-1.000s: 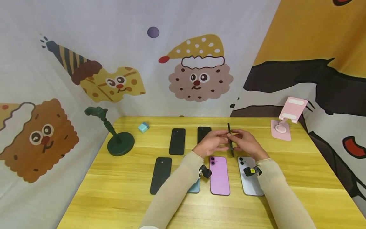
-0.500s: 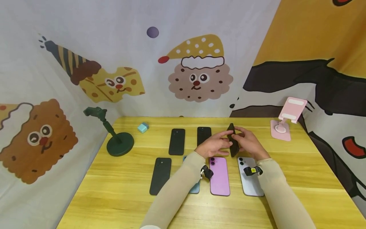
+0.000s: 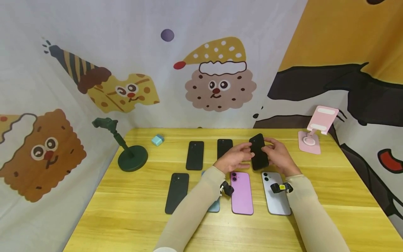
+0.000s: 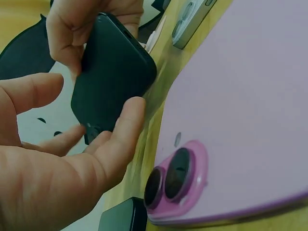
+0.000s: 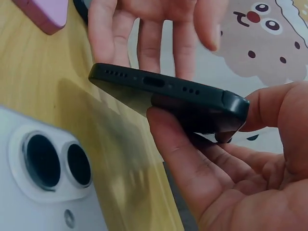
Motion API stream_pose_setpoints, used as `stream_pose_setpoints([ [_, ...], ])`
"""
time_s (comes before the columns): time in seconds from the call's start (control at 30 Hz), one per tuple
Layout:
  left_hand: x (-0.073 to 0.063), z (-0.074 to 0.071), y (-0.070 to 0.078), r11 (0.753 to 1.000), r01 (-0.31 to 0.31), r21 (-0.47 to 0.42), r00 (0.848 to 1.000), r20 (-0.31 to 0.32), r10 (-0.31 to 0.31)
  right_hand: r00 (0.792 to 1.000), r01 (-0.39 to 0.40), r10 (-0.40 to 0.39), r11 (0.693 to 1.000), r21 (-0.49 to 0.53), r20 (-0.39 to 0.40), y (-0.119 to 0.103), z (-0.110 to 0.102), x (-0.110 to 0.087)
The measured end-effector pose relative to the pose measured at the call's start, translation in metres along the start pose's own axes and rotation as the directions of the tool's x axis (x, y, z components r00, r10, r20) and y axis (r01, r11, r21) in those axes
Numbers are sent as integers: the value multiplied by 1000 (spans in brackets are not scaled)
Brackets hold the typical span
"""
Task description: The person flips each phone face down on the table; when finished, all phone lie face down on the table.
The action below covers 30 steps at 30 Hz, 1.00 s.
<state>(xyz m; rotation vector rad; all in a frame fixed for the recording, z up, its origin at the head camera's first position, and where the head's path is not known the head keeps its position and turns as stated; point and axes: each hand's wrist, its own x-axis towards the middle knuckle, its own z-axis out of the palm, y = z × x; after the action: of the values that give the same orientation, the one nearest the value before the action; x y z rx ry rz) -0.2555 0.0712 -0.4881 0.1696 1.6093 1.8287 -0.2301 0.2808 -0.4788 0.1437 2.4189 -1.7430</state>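
Observation:
A black phone (image 3: 260,155) is held above the table by my right hand (image 3: 279,156), which pinches its right edge between thumb and fingers. In the right wrist view, the bottom end of the phone (image 5: 159,84) shows its port and speaker holes. My left hand (image 3: 233,158) is at the phone's left side, fingers loosely spread and thumb apart; the left wrist view shows its fingertips by the camera end, contact unclear. Below the hands lie a pink phone (image 3: 242,196) and a white phone (image 3: 277,206), both camera side up.
Two black phones (image 3: 195,155) (image 3: 224,147) lie in the back row. A dark phone (image 3: 177,193) and a blue phone (image 3: 214,206), mostly under my left sleeve, lie in front. A green stand (image 3: 133,159), a light blue block (image 3: 158,140) and a pink stand (image 3: 322,120) stand farther back.
The black phone has turned from edge-on to showing a broad face towards the head camera. My right hand has shifted slightly right with it, while the left fingers have eased off its face.

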Motion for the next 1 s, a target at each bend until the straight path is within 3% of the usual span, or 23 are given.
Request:
stream_pose_setpoints([
  [0.47,5,3,-2,1000,-23,12,998,-64,23,1000,21,-24,989,149,18,-4,-4,-3],
  [0.67,7,0,-2,998,-55,23,995,-78,57,999,11,-15,996,94,45,-2,-9,-3],
  [1.0,7,-7,-4,998,-52,19,995,-86,53,999,-14,15,999,-44,29,4,-11,1],
])
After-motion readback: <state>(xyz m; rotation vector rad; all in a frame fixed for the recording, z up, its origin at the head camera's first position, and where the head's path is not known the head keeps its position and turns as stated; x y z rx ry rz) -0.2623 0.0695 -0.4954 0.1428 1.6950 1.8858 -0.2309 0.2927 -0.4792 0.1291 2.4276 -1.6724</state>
